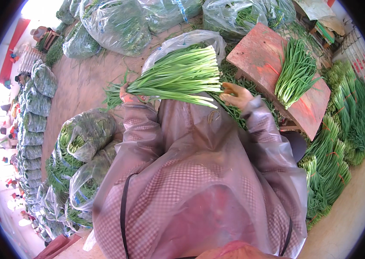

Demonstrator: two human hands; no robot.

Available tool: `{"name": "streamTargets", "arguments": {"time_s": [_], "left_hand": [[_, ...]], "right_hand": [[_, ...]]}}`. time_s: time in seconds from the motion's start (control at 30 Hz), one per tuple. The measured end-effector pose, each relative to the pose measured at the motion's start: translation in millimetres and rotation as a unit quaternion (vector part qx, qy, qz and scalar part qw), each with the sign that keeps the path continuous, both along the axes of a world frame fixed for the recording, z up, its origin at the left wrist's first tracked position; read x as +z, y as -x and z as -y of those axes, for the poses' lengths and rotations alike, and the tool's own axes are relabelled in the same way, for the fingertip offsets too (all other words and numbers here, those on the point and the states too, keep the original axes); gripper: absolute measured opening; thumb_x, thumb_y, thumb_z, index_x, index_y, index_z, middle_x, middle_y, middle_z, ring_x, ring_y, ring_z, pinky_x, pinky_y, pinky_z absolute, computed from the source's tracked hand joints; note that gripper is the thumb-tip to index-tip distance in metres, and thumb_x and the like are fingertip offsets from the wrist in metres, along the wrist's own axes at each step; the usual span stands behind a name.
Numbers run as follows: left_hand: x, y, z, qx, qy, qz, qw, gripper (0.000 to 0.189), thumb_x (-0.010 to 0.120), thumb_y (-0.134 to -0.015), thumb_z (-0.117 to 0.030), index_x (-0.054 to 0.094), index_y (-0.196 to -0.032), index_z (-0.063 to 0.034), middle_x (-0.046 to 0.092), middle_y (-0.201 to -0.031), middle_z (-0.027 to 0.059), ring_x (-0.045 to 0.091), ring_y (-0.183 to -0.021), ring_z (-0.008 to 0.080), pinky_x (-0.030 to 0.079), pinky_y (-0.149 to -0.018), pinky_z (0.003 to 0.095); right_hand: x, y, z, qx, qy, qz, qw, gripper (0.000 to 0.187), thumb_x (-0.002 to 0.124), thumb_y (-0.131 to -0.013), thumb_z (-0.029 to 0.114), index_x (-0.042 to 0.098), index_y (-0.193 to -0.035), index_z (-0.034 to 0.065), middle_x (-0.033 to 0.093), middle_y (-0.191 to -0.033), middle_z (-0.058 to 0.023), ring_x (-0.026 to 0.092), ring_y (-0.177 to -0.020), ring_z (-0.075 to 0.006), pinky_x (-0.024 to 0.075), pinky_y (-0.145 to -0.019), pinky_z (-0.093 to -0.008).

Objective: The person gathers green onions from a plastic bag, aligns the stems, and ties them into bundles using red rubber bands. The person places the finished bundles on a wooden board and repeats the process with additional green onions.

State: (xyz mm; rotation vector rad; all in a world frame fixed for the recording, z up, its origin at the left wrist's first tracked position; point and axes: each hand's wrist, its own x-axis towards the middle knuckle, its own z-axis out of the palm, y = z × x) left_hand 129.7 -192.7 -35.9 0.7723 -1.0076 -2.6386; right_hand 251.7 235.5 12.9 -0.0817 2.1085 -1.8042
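My left hand grips a large bunch of long green leafy stalks, likely garlic chives, near its dark leafy end. The bunch lies sideways above my lap, with its pale stalk ends pointing right. Just beyond those ends is my right hand, fingers bent and apart, with nothing visible in it. Behind the bunch a clear plastic bag lies open. On the right, a low red wooden table bears a smaller loose heap of the same greens.
Several banded bundles of greens are stacked on the floor at right. Filled clear bags stand at the back, and more bags sit close on my left. Loose leaves lie under the table's near edge. Rows of bags and people are farther left.
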Motion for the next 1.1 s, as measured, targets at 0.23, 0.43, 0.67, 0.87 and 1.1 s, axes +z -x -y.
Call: {"name": "streamTargets", "arguments": {"time_s": [0.23,0.43,0.67,0.87,1.1], "left_hand": [[-23.4,2.2,13.7,-0.014,-0.045,-0.035,0.998,0.025,0.052,-0.085,-0.029,0.057,-0.093,-0.0053,0.066,-0.099,0.0181,0.064,-0.087,0.0380,0.053,-0.081,0.0531],[-39.7,10.7,27.6,-0.039,-0.072,-0.052,0.995,0.030,0.051,-0.084,-0.026,0.059,-0.099,-0.0014,0.064,-0.110,0.0222,0.062,-0.099,0.0405,0.050,-0.088,0.0558],[-27.8,4.6,-0.7,0.031,-0.021,-0.130,0.991,0.030,0.054,-0.080,-0.026,0.058,-0.094,0.0004,0.066,-0.097,0.0184,0.061,-0.095,0.0375,0.047,-0.091,0.0547],[-29.8,-3.7,30.5,-0.020,-0.097,-0.206,0.973,0.033,0.060,-0.075,-0.021,0.054,-0.102,-0.0025,0.060,-0.083,0.0071,0.055,-0.095,0.0316,0.043,-0.093,0.0534],[-20.0,-14.6,25.3,-0.141,-0.166,-0.298,0.929,0.035,0.062,-0.075,-0.019,0.053,-0.106,-0.0070,0.053,-0.082,-0.0020,0.053,-0.090,0.0213,0.042,-0.095,0.0430]], "right_hand": [[1.6,1.4,3.5,-0.087,0.058,0.027,0.994,0.027,0.062,-0.093,0.022,0.069,-0.076,0.0029,0.057,-0.059,0.0002,0.045,-0.048,-0.0060,0.0358,-0.045,-0.0223],[4.1,0.4,-42.0,-0.143,-0.103,0.016,0.984,0.030,0.061,-0.092,0.030,0.070,-0.097,0.0021,0.064,-0.075,-0.0034,0.053,-0.057,-0.0089,0.0447,-0.051,-0.0238],[15.9,31.4,26.4,-0.114,0.037,-0.085,0.989,0.026,0.062,-0.094,0.026,0.070,-0.098,0.0022,0.065,-0.074,-0.0017,0.051,-0.062,-0.0072,0.0427,-0.058,-0.0231],[14.2,19.9,-18.4,-0.217,0.089,0.029,0.972,0.022,0.060,-0.094,0.022,0.070,-0.087,0.0033,0.065,-0.069,0.0012,0.042,-0.053,-0.0022,0.0325,-0.045,-0.0204],[-12.6,2.7,35.7,0.043,0.003,0.072,0.996,0.014,0.064,-0.089,0.015,0.069,-0.093,0.0037,0.064,-0.074,-0.0025,0.056,-0.065,-0.0108,0.0475,-0.058,-0.0282]]}}
